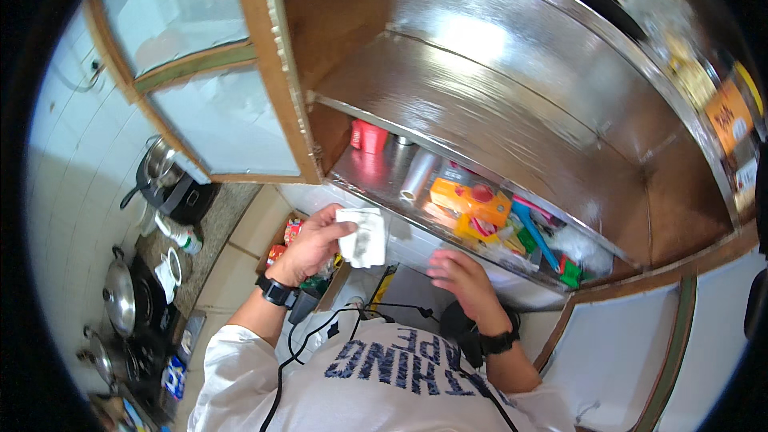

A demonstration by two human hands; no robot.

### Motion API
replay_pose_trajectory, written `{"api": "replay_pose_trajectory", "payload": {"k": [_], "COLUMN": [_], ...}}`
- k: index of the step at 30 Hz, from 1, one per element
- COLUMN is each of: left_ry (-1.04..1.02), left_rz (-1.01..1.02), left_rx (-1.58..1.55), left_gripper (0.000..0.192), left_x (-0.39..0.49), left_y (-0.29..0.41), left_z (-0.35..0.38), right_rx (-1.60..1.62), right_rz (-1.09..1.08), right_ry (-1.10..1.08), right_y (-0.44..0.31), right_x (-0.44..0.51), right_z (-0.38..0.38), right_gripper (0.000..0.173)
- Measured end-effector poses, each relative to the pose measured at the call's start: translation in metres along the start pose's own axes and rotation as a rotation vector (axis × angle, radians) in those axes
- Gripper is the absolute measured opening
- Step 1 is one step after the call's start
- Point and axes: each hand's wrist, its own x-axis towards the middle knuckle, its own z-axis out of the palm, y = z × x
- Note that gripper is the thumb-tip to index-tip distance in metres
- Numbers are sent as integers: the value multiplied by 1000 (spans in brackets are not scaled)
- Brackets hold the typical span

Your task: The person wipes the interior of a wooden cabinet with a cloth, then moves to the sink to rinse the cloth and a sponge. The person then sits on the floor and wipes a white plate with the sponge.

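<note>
My left hand (313, 244) pinches a folded white tissue (363, 237) by its left edge; a dark grey smudge marks its face. To the right, apart from the tissue, my right hand (461, 281) holds nothing, its fingers partly spread and blurred. Both hands are in front of the lower shelf of an open cupboard lined with shiny foil (510, 108). On that shelf are a red cup (369, 137), a roll of clear film (418, 176), an orange box (471, 200) and a blue-handled tool (535, 236).
Cupboard doors stand open at left (225, 114) and right (612, 348). A cardboard box (336, 282) of packets sits below my left hand. On the left counter (219, 216) are a black cooker (191, 199), a spray bottle (180, 234) and a lidded pan (120, 300). Black cables (312, 327) hang across my front.
</note>
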Motion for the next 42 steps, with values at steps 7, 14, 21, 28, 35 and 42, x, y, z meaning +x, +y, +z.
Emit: {"api": "replay_pose_trajectory", "payload": {"k": [7,14,21,28,35,42], "left_ry": [523,493,108,101,138,122], "left_rz": [-27,-36,184,338,348,405], "left_rx": [-301,-472,-299,183,558,514], "left_gripper": [35,35,40,39,56,51], "left_x": [-48,-67,-62,-35,-36,-80], "left_y": [-70,-117,-34,22,-24,-79], "left_z": [-125,-118,-64,18,25,-33], "right_rx": [-1380,-1597,-1270,-297,-150,-396], "right_rz": [-1068,-1108,-1233,-443,-91,126], "right_ry": [604,401,176,-295,-342,-667], "right_y": [-134,-160,-161,-62,-13,12], "right_x": [-17,72,59,26,46,75], "right_z": [-8,42,70,82,69,109], "right_gripper": [43,71,56,46,25,35]}}
